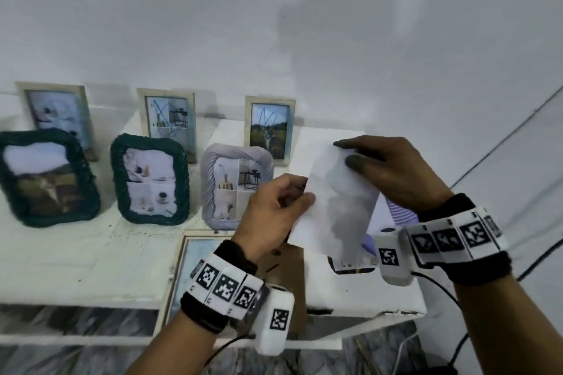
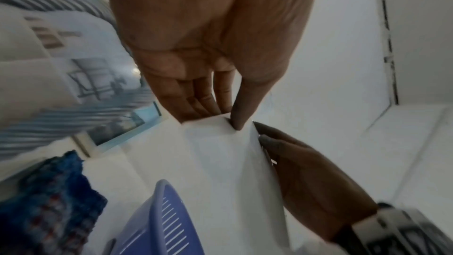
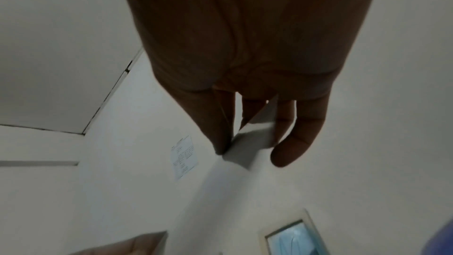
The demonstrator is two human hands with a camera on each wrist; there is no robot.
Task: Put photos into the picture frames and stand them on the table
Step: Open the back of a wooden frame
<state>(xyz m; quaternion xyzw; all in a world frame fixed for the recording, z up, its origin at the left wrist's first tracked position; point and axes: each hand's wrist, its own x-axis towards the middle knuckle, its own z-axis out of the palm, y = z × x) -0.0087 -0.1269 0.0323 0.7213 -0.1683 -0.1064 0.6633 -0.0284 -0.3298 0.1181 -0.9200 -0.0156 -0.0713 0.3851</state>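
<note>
You are holding a photo point(image 1: 336, 201) up over the table point(image 1: 91, 256), white back facing you. Your left hand point(image 1: 274, 210) is pinching one edge, your right hand point(image 1: 393, 173) the top. It looks blurry.

White photo sheet point(image 1: 336, 204) is being held tilted, back side facing up, above the table point(image 1: 91, 256). Six filled frames are standing behind it: three wooden ones point(image 1: 270, 130) at the back, two green wicker point(image 1: 150, 179), one lilac point(image 1: 236, 186). One wooden frame point(image 1: 195, 256) is lying flat below the sheet.
</note>
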